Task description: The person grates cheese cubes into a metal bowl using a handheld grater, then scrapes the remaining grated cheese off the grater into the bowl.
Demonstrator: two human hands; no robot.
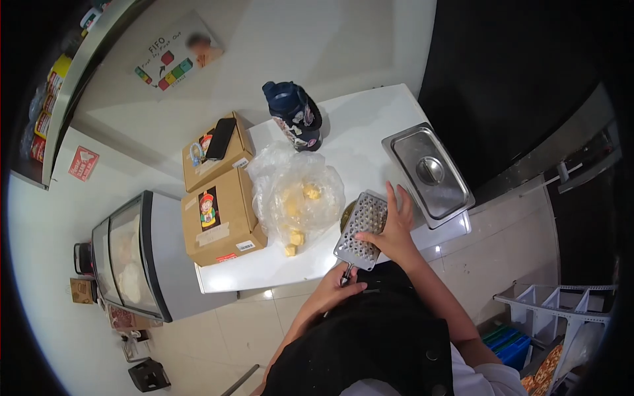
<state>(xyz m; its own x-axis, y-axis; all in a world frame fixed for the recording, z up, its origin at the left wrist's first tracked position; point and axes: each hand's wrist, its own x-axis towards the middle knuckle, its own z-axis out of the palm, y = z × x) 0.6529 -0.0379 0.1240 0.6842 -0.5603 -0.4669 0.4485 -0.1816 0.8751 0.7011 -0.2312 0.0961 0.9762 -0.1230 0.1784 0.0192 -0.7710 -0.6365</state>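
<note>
A flat metal grater lies tilted over a round container, which it mostly hides. My left hand is closed around the grater's dark handle near the table's front edge. Over the grater's right side is my right hand, fingers stretched out and spread, its thumb against the grating face. Nothing shows held in that hand. Just left of the grater, a clear plastic bag contains yellow cheese chunks. More cheese chunks sit at the bag's near edge.
The white table carries two cardboard boxes, with a black phone on the farther one. A dark blue bottle stands behind the bag. On the right rests a steel lidded pan. A glass-topped freezer is at left.
</note>
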